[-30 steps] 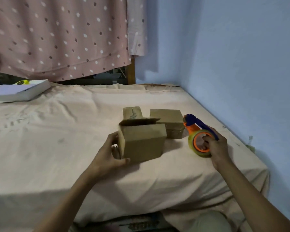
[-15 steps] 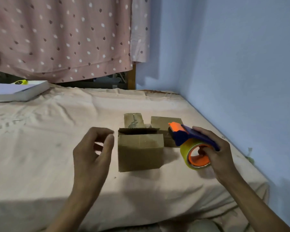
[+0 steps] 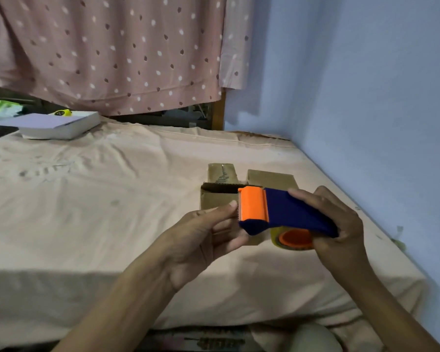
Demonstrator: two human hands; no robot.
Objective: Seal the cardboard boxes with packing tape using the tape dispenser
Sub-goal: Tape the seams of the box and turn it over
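Note:
My right hand (image 3: 341,224) grips a navy and orange tape dispenser (image 3: 287,212) with a yellowish tape roll (image 3: 274,233), held in the air over the bed. My left hand (image 3: 203,240) reaches in from the left, its thumb tip at the serrated orange front edge and its fingers just under it. Whether it holds a tape end I cannot tell. Behind the dispenser stands a cardboard box (image 3: 214,201) with its top flaps open, partly hidden. Two more boxes lie behind it, one narrow (image 3: 221,172) and one wider (image 3: 272,177).
The boxes sit on a bed with a peach sheet (image 3: 112,212). A blue wall (image 3: 366,97) runs along the right side. A white book (image 3: 59,124) lies at the back left under a dotted pink curtain (image 3: 112,47).
My right hand lifted the dispenser off the bed and brought it left, over the open box. My left hand let go of that box and came up to the dispenser's front edge.

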